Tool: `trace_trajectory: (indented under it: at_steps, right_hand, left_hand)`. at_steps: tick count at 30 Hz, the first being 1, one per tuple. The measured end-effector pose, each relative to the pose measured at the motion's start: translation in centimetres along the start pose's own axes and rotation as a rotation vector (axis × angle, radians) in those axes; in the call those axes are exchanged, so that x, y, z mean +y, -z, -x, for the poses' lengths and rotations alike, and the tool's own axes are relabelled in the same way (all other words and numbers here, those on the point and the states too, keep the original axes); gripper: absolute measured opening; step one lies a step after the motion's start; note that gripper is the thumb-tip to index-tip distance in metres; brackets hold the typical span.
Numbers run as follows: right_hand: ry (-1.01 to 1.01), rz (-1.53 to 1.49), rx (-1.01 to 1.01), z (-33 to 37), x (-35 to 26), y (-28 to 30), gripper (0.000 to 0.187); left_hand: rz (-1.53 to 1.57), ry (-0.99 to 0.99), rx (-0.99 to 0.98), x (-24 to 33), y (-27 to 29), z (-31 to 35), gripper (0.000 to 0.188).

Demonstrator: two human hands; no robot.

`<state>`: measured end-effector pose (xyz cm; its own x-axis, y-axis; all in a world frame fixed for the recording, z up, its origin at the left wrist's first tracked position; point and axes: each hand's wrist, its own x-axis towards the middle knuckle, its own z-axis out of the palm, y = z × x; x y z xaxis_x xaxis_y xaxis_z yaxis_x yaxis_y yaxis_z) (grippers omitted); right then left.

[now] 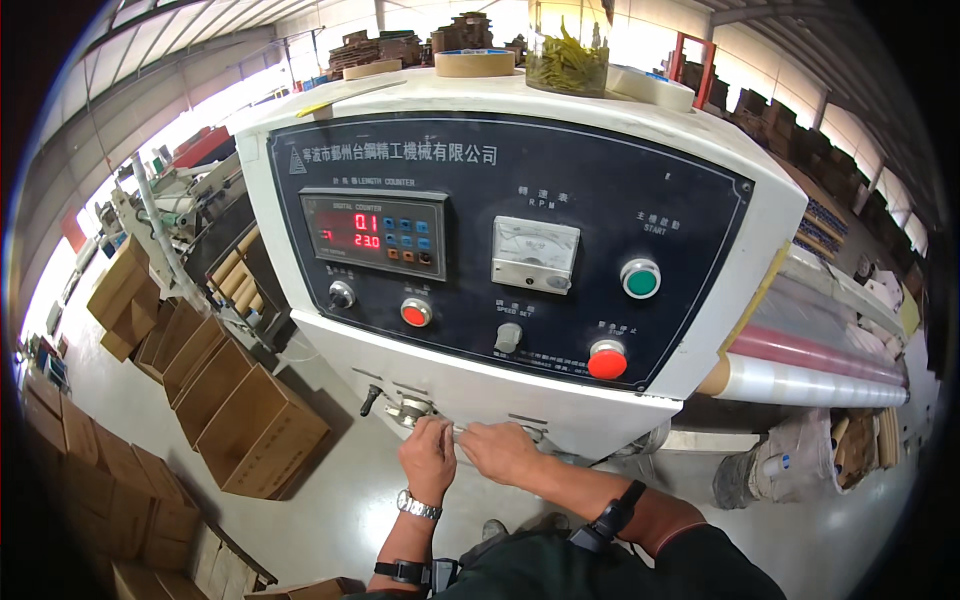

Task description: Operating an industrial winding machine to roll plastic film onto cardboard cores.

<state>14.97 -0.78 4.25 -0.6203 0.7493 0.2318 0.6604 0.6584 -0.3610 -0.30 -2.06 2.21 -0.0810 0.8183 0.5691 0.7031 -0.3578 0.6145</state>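
Both hands are together at the lower front of a white machine cabinet (330, 345), beside a metal fitting (410, 410) with a black-handled crank (371, 400) to its left. My left hand (428, 455), a steel watch (418, 504) on its wrist, has its fingers pinched together. Close on its right, my right hand (497, 452) is curled with its knuckles up. Something thin and pale seems to lie between the fingertips, too small to make out. Above them a dark control panel (600, 180) carries a lit red digital counter (375, 235), a dial gauge (535, 255), and green and red buttons.
On the cabinet top stand a tape roll (475, 63) and a clear jar (567, 65) of yellow-green pieces. Open cardboard boxes (262, 425) are on the floor at left. Rolls of film (810, 382) lie at right, above a wrapped bundle (790, 455).
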Motion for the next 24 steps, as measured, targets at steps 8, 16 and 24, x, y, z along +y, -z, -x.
trace_trajectory:
  at_steps: [8,16,24]
  right_hand:
    - [-0.086,0.035,-0.044,0.2,0.6,0.0,0.014]
    - [-0.067,0.085,-0.015,-0.4,0.3,-0.6,0.014]
    - [-0.077,0.103,-0.037,0.6,1.3,-0.4,0.015]
  left_hand:
    - [0.075,0.017,-0.105,0.0,-1.1,-0.3,0.012]
    - [0.034,-0.057,-0.147,0.4,-0.4,-0.4,0.007]
    - [0.047,0.026,-0.139,0.0,1.2,-1.6,0.019]
